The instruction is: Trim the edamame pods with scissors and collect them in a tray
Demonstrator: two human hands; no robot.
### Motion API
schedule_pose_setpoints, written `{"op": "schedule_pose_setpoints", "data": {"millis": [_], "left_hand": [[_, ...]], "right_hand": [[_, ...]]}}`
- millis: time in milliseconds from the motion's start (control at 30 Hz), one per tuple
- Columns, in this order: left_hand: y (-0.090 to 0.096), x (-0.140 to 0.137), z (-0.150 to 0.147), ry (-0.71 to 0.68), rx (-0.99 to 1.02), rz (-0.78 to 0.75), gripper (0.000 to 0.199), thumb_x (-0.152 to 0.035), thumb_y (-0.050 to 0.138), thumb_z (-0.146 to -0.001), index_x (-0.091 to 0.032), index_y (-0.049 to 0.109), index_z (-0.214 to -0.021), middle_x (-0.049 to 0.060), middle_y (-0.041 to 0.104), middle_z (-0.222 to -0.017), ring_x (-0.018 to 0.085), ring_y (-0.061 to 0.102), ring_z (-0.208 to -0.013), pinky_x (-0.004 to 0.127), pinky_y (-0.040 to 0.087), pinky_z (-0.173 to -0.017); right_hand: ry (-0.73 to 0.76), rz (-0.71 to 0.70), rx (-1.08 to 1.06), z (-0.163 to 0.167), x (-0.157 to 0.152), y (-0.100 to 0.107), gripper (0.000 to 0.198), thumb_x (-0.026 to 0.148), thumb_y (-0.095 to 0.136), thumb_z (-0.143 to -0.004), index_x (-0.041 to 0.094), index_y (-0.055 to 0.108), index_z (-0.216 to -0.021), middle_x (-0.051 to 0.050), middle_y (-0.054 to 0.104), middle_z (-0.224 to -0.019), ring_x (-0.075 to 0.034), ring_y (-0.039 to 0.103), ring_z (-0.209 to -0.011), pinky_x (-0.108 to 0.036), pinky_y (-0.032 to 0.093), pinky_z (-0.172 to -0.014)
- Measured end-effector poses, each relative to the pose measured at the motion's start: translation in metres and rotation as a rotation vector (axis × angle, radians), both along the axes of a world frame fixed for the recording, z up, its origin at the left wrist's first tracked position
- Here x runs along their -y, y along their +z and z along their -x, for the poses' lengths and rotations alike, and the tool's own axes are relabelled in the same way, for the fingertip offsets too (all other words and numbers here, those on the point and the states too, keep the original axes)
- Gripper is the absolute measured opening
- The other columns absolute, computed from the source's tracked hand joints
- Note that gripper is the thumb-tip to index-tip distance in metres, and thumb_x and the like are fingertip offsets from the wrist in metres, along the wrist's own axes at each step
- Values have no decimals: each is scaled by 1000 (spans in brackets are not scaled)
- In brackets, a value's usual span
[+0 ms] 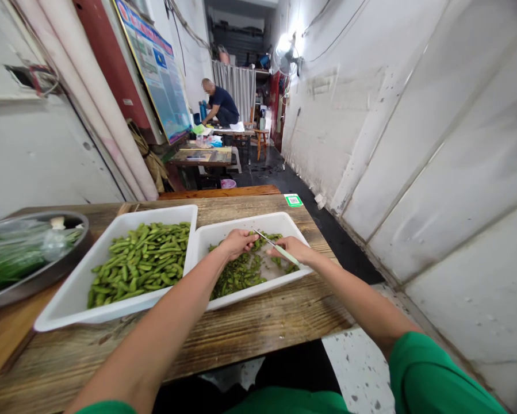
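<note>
Left hand (237,241) pinching soybean pod (255,244) over right-hand white tray (241,227); right hand (293,250) clamped round scissors (275,248). Blades near fingertips: slip risks nick, or dropped pod.

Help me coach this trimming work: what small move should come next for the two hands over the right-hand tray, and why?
Probably close the scissors on the pod end. The right hand holds them with blades open toward the left hand, which pinches what looks like a green soybean pod over the right tray of cut pods; the left tray holds whole ones.
</note>
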State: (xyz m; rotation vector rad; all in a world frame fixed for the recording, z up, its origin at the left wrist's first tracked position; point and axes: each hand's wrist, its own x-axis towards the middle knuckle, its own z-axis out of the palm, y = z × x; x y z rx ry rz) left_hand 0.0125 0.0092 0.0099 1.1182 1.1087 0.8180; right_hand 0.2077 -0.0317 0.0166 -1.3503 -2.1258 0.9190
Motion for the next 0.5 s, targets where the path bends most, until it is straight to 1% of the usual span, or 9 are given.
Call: {"op": "schedule_pose_setpoints", "data": {"millis": [67, 133, 200, 233, 267, 333, 400, 433, 500], "left_hand": [[-1, -1, -1, -13, 14, 50, 21, -24, 69, -60, -8, 57, -65, -3, 44, -45, 2, 36, -38, 15, 21, -37], [-2, -1, -1, -4, -13, 73, 20, -26, 66, -63, -8, 57, -68, -1, 49, -49, 4, 40, -41, 16, 25, -39], [0, 1, -2, 29, -98, 25, 20, -29, 63, -66, -10, 57, -68, 2, 54, -55, 7, 46, -46, 17, 31, -43], [3, 3, -3, 20, -132, -18, 21, -31, 62, -67, -10, 57, -70, 3, 57, -59, 8, 50, -50, 19, 34, -46], [6, 5, -3, -23, -157, -64, 21, -32, 59, -69, -11, 57, -72, 4, 59, -64, 10, 52, -54, 20, 37, -50], [14, 10, -5, -174, -220, -170, 22, -35, 54, -73, -14, 57, -77, 5, 61, -70, 12, 55, -60, 23, 40, -55], [23, 13, -8, -314, -307, -254, 19, -33, 52, -73, -15, 57, -76, 5, 62, -72, 14, 56, -63, 24, 40, -58], [27, 15, -10, -355, -367, -299, 16, -31, 52, -73, -16, 57, -75, 5, 62, -72, 14, 57, -63, 24, 40, -59], [33, 15, -16, -395, -528, -408, 12, -25, 51, -72, -17, 58, -77, 5, 62, -72, 15, 56, -66, 24, 39, -61]], "right_hand": [[-10, 63, 13, -1, 0, -1, 41, 52, 58, -65, 11, 61, -67, 2, 42, -45, -8, 37, -41, -20, 28, -41], [-36, 137, 5, -1, 0, -3, 41, 53, 58, -64, 12, 60, -67, 3, 40, -40, -8, 37, -35, -20, 28, -37], [-78, 180, -53, -2, -1, -4, 40, 53, 60, -62, 13, 57, -66, 4, 39, -38, -8, 37, -31, -20, 29, -33], [-106, 186, -106, -2, -2, -5, 39, 53, 60, -62, 14, 55, -65, 4, 39, -38, -8, 38, -30, -20, 29, -32], [-137, 183, -173, -1, -3, -5, 38, 52, 61, -62, 14, 53, -64, 4, 40, -39, -8, 38, -30, -19, 30, -31], [-200, 163, -327, -1, -5, -4, 38, 51, 60, -63, 15, 48, -62, 4, 41, -41, -8, 39, -31, -19, 31, -30], [-241, 150, -448, 0, -6, -3, 37, 50, 60, -65, 16, 46, -62, 4, 41, -42, -8, 40, -31, -18, 32, -28], [-252, 142, -481, 0, -6, -3, 36, 50, 60, -65, 16, 47, -63, 5, 41, -41, -8, 39, -31, -18, 32, -28], [-268, 117, -503, -1, -8, -3, 35, 49, 60, -65, 15, 50, -65, 5, 40, -39, -8, 38, -29, -18, 32, -26]]}}
